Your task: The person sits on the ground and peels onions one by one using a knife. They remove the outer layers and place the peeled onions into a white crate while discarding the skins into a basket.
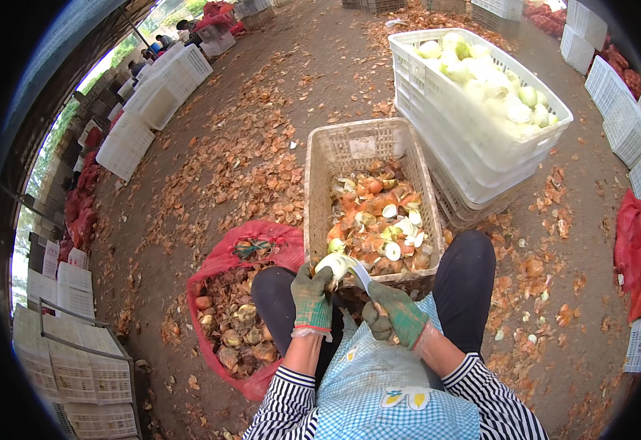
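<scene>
My left hand (pixel 312 291), in a green and grey work glove, grips a pale, mostly peeled onion (pixel 336 266). In my gloved right hand (pixel 396 314) is a knife (pixel 362 274), its blade up against the onion's right side. Both hands are over the near edge of a dirty plastic crate (pixel 316 165), between my knees. Orange onion skins (pixel 372 204) and cut white onion ends (pixel 392 251) lie in that crate. By my left knee stands an open red mesh sack (pixel 210 269) of unpeeled onions (pixel 246 335).
At the front right, a white plastic crate (pixel 463 146) full of peeled onions (pixel 496 91) tops a stack. Loose onion skins (pixel 243 159) litter the floor. White crates (pixel 78 363) and red sacks (pixel 637 242) line both sides. Several people (pixel 163 41) sit at the far left.
</scene>
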Demonstrator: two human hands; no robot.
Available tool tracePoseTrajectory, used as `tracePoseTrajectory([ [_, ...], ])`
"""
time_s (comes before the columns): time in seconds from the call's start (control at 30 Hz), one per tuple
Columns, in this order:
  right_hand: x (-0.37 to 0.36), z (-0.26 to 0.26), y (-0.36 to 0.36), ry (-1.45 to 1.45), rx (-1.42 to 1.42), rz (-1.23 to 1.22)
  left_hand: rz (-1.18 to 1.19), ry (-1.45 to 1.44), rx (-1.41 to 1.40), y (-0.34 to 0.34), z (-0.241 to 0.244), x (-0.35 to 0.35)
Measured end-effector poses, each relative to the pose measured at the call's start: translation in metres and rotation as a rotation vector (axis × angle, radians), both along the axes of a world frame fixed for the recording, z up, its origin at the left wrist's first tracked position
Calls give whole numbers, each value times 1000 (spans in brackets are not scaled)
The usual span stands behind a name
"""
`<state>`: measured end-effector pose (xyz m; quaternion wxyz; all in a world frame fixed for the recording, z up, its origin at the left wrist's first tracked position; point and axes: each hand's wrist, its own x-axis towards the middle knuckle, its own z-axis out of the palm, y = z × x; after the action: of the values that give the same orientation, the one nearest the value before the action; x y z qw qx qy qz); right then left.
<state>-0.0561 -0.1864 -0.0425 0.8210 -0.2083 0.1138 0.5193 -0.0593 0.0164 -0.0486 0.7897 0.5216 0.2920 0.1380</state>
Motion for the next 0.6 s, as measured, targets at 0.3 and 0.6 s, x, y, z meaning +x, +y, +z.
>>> tracePoseTrajectory([
  [0.3,1,-3,20,-1148,-782,-141,-71,181,743,-11,19,1],
  [0.6,21,28,-17,-159,26,77,-306,-158,-218,15,40,-4],
])
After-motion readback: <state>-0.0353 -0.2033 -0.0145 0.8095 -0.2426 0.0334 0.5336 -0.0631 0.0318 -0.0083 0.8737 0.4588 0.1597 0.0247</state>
